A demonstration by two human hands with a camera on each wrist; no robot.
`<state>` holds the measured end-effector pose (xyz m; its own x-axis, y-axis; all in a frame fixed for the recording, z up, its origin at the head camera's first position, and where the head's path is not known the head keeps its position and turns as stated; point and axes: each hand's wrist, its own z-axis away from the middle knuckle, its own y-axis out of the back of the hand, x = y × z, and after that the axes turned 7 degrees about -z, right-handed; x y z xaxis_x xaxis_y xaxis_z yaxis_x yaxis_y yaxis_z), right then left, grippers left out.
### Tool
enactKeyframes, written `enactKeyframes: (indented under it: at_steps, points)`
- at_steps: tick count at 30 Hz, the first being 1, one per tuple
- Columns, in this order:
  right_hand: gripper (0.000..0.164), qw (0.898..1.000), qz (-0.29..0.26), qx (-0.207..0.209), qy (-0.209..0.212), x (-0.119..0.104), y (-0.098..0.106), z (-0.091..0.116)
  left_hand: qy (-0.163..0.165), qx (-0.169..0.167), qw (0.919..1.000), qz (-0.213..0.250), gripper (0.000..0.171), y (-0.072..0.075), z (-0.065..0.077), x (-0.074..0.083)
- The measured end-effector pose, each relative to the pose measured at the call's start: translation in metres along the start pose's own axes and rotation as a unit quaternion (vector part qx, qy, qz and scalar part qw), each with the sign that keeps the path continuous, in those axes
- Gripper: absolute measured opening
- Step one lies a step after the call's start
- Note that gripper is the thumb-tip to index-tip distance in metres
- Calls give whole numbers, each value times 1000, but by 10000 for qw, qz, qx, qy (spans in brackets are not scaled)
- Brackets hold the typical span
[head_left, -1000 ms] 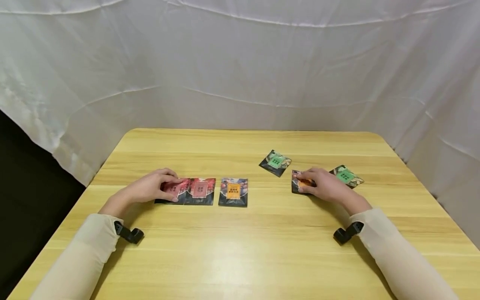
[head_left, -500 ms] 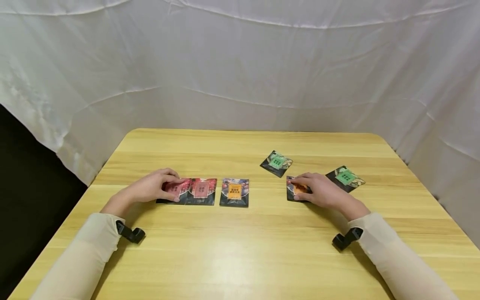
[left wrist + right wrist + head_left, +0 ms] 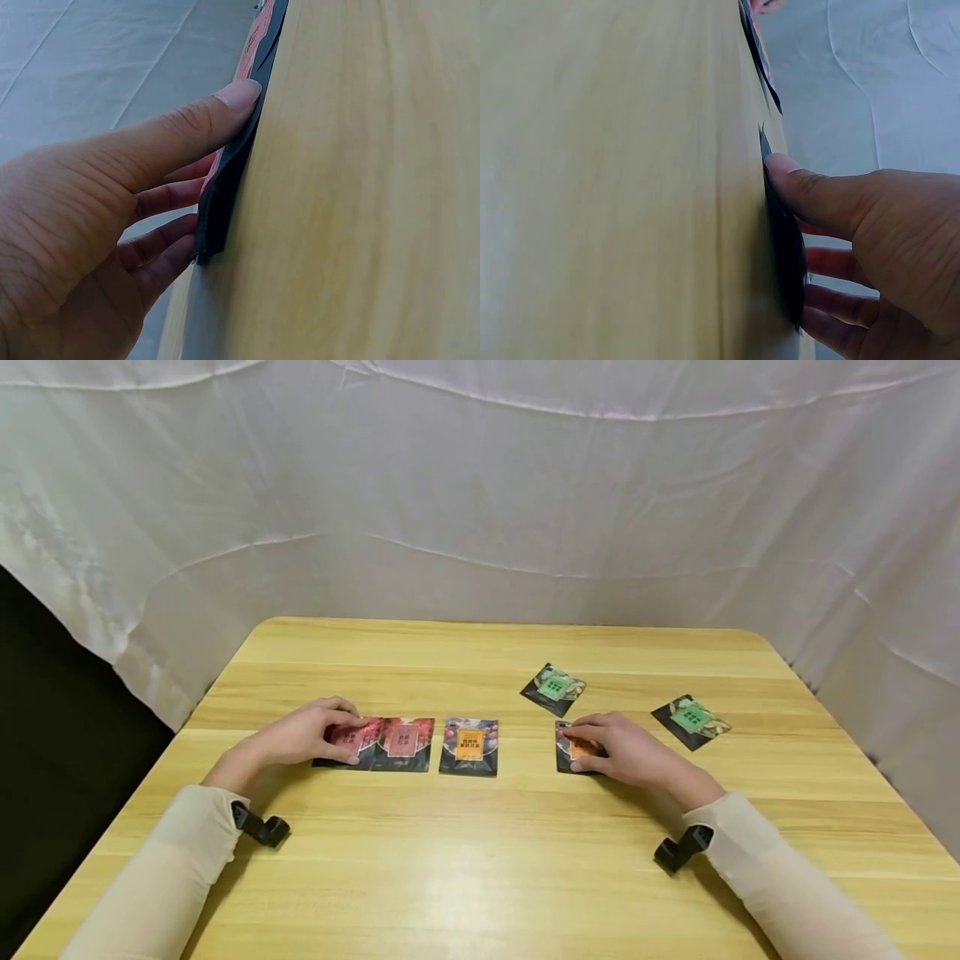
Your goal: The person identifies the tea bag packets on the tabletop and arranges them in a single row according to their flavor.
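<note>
In the head view, my left hand [image 3: 303,733] rests over a red-labelled tea sachet [image 3: 341,739] at the left end of a row. Its thumb [image 3: 238,96] lies on the sachet's near edge, fingers bent at the left end. A second red tea sachet [image 3: 405,743] adjoins it, then an orange-labelled tea sachet [image 3: 468,747] after a small gap. Farther right, my right hand [image 3: 630,752] holds another orange tea sachet [image 3: 573,747] between thumb and fingers, covering its right part. In the right wrist view this dark sachet [image 3: 784,251] is close over the wood.
Two green-labelled tea sachets lie askew, one [image 3: 553,689] behind the gap in the row, the other [image 3: 691,722] right of my right hand. The wooden table [image 3: 465,860] ends at a grey-white cloth [image 3: 480,518] behind. Black wrist cameras [image 3: 262,827] sit on both wrists.
My right hand has slid the orange tea sachet left, away from the right green one, and slightly nearer the front. My left hand stays on the red sachet.
</note>
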<state>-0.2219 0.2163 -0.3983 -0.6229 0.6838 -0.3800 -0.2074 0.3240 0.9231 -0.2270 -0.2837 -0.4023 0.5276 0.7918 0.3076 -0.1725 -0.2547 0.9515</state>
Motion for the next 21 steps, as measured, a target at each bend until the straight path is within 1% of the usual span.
enactKeyframes:
  at_steps: [8,13,21]
  points:
    - [55,9997,1,-234,-7,-17,-6,-10,-133,46,9998,-138,65,0,4,0]
    - [56,9992,-79,-397,58,-29,-8,-18,-102,41,9999,-102,65,0,2,1]
    - [57,9981,66,-570,202,-40,-11,-35,-63,-2,10000,-31,65,1,0,1]
